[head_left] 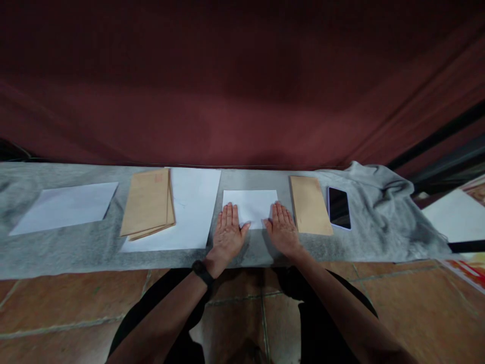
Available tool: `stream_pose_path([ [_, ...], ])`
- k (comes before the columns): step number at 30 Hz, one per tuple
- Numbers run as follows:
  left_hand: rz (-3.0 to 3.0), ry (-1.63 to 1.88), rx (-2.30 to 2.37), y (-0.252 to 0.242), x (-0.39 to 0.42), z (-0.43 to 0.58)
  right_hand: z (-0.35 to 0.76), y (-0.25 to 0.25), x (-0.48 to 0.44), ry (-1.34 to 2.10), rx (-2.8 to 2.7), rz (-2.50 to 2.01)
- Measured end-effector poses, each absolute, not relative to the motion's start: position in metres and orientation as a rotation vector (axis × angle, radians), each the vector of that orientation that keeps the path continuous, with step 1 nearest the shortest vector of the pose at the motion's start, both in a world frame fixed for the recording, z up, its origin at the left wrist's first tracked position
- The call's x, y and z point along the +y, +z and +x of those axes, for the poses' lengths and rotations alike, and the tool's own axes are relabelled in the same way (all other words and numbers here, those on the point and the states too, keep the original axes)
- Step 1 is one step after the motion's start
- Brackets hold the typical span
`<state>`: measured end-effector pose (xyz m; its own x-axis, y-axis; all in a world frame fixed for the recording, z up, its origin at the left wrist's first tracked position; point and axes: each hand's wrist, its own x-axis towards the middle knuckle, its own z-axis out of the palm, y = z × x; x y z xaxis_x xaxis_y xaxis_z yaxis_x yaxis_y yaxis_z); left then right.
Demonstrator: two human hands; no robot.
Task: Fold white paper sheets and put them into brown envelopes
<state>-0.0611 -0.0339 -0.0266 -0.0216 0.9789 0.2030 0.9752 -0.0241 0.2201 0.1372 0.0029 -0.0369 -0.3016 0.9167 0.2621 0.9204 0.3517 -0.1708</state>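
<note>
A small white sheet of paper (254, 205), perhaps folded, lies in front of me on the grey cloth. My left hand (228, 233) rests flat on its left end, fingers stretched out and thumb pointing inward. On the right end lies my right hand (282, 230), also flat, with its fingers extended. Neither hand grips anything. Close beside my right hand is a brown envelope (312, 207). Left of my left hand a larger white sheet (193, 212) lies partly under a small stack of brown envelopes (147, 199).
Grey cloth (242, 178) covers the narrow work surface. A phone (339, 207) lies right of the single envelope, and the cloth bunches up beyond it. Another white sheet (68, 205) is at the far left. Dark red fabric (242, 121) rises behind; a tiled floor (235, 328) shows below.
</note>
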Motion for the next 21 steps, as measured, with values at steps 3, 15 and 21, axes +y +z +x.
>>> stream_pose_path([
  [3, 2.179, 0.437, 2.211, -0.023, -0.033, -0.059, 0.138, -0.026, 0.007, 0.008, -2.307, -1.662],
  [15, 2.182, 0.387, 2.120, -0.021, -0.031, -0.055, 0.139, 0.008, 0.036, 0.184, -2.149, -2.023],
  [21, 2.176, 0.462, 2.074, -0.023, -0.028, -0.058, 0.149, -0.003, 0.048, 0.574, -2.027, -1.913],
])
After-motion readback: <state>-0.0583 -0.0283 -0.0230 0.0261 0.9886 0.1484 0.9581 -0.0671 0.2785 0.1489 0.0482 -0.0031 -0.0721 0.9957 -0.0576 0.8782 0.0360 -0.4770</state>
